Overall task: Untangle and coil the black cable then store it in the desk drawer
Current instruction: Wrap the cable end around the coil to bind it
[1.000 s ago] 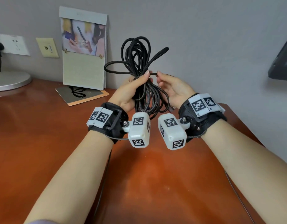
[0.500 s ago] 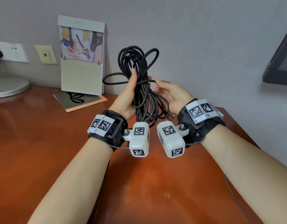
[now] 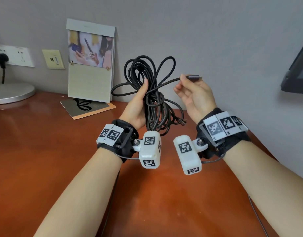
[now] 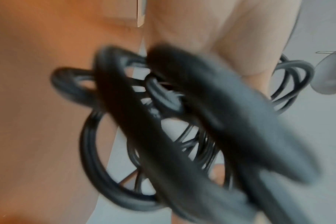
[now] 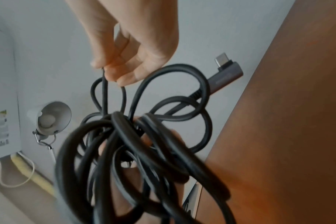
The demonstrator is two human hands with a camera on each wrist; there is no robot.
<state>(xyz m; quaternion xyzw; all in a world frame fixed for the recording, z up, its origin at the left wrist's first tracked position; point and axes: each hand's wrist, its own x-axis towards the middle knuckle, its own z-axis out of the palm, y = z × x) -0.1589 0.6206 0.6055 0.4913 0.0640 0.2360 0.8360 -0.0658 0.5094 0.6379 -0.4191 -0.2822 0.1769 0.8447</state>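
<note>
Comparing with a moment ago, one change stands out — the free end of the black cable (image 3: 148, 93) is now drawn out to the right of the bundle, where earlier both hands were closed together at its waist. The bundle itself is held upright above the counter (image 3: 44, 151) by the left hand (image 3: 137, 106), whose fingers (image 3: 145, 84) are wrapped round the middle of the loops. The right hand (image 3: 195, 93) is moved apart from it, and the strand just behind the grey connector (image 3: 193, 77) is pinched between its thumb and forefinger, the other fingers loosely curled.

A judgement follows: an end has been found and freed, so untangling is under way, yet the loops are still crossed and uneven — coiling is not yet done.

As for containers, no drawer is shown in any view; where the cable is to be stored cannot be told. A second, angled plug (image 5: 227, 70) is seen hanging from the lower loops.
</note>
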